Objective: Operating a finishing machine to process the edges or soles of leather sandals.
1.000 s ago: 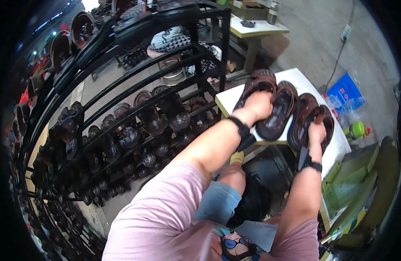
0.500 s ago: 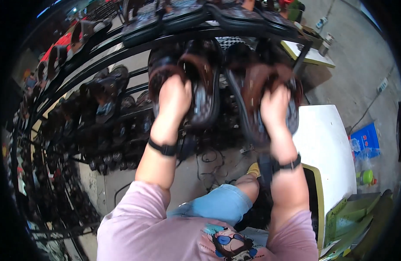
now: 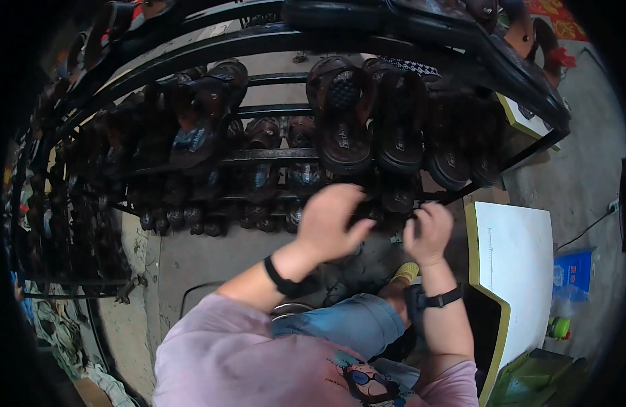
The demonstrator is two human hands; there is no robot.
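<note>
Bare left hand (image 3: pixel 332 224) and right hand (image 3: pixel 429 230) hung loosely open, empty. Upper centre, dark-brown leathery sandals (image 3: pixel 343 125) looked light, flexible, best held by straps (image 3: pixel 365 102).

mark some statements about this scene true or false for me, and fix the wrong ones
1. The left hand and the right hand both hold nothing. True.
2. A white-topped table stands to the right of both hands. True.
3. A sandal lies on that white-topped table. False: no sandal shows on it.
4. Dark sandals sit on the black rack beyond the hands. True.
5. Both wrists are bare. False: each wears a black strap.
6. The person wears long red trousers. False: they are blue shorts.
</note>
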